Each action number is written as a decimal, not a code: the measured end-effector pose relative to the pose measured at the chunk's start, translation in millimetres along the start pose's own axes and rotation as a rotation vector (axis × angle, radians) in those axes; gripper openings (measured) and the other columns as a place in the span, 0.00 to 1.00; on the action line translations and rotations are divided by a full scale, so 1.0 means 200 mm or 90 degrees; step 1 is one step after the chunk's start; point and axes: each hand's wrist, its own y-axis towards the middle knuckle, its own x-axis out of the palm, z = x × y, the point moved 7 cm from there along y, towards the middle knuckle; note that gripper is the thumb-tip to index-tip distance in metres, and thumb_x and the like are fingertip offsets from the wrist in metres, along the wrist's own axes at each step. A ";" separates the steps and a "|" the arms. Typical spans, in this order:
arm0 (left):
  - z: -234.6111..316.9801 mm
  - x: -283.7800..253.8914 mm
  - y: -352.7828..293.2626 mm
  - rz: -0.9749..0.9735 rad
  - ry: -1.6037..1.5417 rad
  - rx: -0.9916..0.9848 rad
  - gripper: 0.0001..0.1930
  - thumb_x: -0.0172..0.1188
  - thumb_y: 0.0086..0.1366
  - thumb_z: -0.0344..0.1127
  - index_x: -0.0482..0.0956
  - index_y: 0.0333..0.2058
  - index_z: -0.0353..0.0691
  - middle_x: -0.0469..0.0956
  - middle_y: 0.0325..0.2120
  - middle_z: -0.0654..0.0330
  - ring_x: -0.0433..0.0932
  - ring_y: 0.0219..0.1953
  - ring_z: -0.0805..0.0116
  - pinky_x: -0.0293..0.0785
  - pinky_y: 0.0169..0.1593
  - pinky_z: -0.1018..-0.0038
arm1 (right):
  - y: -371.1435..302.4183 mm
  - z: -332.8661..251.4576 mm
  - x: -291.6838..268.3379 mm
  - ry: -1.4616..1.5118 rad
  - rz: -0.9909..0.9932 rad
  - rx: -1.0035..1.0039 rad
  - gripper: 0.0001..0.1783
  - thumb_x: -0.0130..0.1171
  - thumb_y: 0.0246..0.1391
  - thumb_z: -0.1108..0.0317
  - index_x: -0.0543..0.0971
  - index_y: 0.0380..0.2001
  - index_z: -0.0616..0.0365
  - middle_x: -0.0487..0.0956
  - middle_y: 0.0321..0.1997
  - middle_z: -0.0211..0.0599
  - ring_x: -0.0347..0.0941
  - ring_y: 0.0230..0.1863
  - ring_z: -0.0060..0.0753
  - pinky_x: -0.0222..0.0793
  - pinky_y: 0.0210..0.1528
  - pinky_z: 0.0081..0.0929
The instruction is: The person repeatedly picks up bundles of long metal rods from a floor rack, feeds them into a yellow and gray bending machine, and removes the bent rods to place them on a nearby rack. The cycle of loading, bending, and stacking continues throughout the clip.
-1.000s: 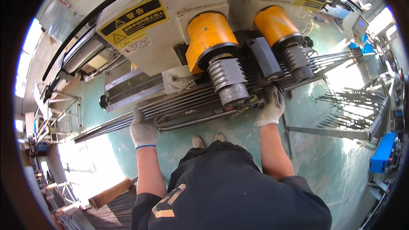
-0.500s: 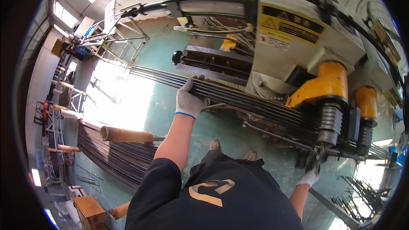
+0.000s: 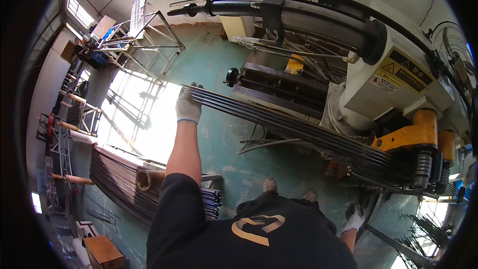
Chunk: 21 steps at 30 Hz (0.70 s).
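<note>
My left hand (image 3: 188,105), in a pale knit work glove with a dark palm, is closed round the left end of a bundle of long dark metal rods (image 3: 279,123). The rods slope down to the right, side by side, and pass under the yellow arm (image 3: 408,132) of a large grey press machine (image 3: 398,77). A coil spring (image 3: 422,168) stands by their right part. My right hand (image 3: 354,218), gloved the same way, is low at the right, apart from the spring. Its dark fingers blend into the background, so their pose is unclear.
A big pile of rods (image 3: 119,179) lies at the left beside a brown cardboard roller (image 3: 149,180). A metal frame (image 3: 149,45) stands at the far left. More dark rods (image 3: 423,234) lie at the lower right, near a grey beam (image 3: 398,244).
My left hand has shifted left along the bundle to the rods' end. My right hand has come down, away from the spring on the machine. The whole view has shifted too.
</note>
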 end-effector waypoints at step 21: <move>0.06 0.03 -0.18 -0.088 0.066 -0.023 0.21 0.54 0.83 0.32 0.71 0.71 0.46 0.81 0.59 0.46 0.84 0.59 0.45 0.85 0.62 0.44 | -0.02 -0.02 0.10 -0.039 -0.003 -0.059 0.17 0.68 0.70 0.65 0.83 0.59 0.56 0.87 0.45 0.35 0.84 0.38 0.33 0.82 0.37 0.35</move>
